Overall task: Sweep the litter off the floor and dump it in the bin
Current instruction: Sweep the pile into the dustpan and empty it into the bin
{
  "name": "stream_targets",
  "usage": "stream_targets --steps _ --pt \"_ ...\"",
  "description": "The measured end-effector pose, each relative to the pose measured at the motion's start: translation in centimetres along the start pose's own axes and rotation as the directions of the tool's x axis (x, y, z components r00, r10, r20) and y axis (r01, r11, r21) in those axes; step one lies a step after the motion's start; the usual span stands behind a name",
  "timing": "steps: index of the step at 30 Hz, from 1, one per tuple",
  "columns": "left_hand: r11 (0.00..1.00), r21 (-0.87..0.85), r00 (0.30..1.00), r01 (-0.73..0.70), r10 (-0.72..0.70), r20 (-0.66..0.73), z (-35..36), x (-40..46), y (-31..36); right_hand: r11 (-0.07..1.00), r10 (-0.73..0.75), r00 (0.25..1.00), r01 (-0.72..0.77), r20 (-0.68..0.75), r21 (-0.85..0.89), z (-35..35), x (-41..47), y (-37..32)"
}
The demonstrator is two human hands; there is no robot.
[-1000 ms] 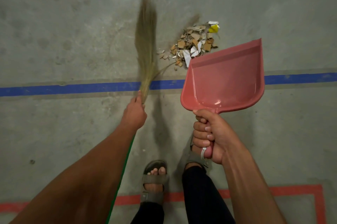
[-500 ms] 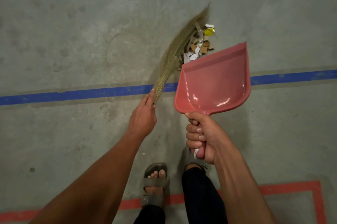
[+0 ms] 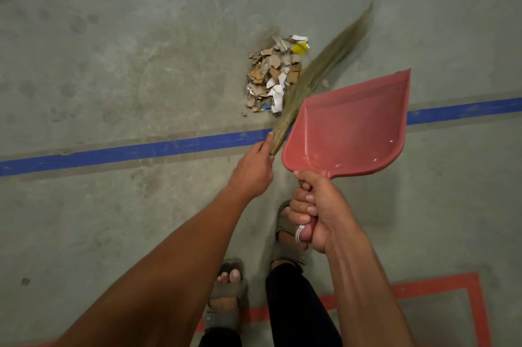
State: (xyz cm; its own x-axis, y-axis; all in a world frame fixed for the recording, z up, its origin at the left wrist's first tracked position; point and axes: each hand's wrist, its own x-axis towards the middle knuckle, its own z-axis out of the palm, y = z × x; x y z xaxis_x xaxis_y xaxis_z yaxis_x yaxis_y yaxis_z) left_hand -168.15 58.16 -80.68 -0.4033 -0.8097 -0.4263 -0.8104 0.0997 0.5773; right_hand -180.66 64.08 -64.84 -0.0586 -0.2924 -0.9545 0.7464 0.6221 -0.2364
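A heap of litter, torn cardboard, white paper scraps and a yellow piece, lies on the grey concrete floor beyond a blue line. My left hand grips a straw broom whose bristles slant up to the right, along the heap's right side. My right hand holds the handle of a pink dustpan, raised above the floor just right of the litter, with nothing in it. No bin is in view.
A blue tape line crosses the floor below the heap. A red tape outline marks the floor at the lower right. My two sandalled feet stand between these lines.
The broom has swung from the left of the heap, across it, to its right side. The litter is packed tighter. The dustpan stays held up beside the heap.
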Motion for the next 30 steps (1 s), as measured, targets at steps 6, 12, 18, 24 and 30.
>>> stream_targets --steps 6,12,18,24,30 --pt "0.989 -0.019 0.989 0.146 -0.146 -0.003 0.2 1.0 0.1 1.000 -0.011 1.000 0.012 -0.020 0.023 -0.8 0.8 -0.5" --pt "0.998 -0.061 0.998 0.019 -0.022 -0.056 -0.5 -2.7 0.0 1.000 0.006 0.999 -0.005 -0.046 0.019 -1.4 0.9 -1.0" --pt "0.999 0.039 0.988 0.003 -0.009 0.153 1.4 -2.8 -0.2 1.000 -0.026 0.995 0.028 -0.101 0.013 -2.3 1.1 -1.9" --pt "0.991 0.071 0.993 0.117 -0.119 0.023 0.1 -2.5 0.2 1.000 -0.011 0.995 0.012 -0.097 0.014 -2.7 1.6 -0.9" --pt "0.996 -0.013 0.991 0.085 -0.086 -0.100 -2.7 -3.0 -0.2 0.998 0.061 0.997 -0.060 -0.040 0.033 -2.8 1.9 -0.4"
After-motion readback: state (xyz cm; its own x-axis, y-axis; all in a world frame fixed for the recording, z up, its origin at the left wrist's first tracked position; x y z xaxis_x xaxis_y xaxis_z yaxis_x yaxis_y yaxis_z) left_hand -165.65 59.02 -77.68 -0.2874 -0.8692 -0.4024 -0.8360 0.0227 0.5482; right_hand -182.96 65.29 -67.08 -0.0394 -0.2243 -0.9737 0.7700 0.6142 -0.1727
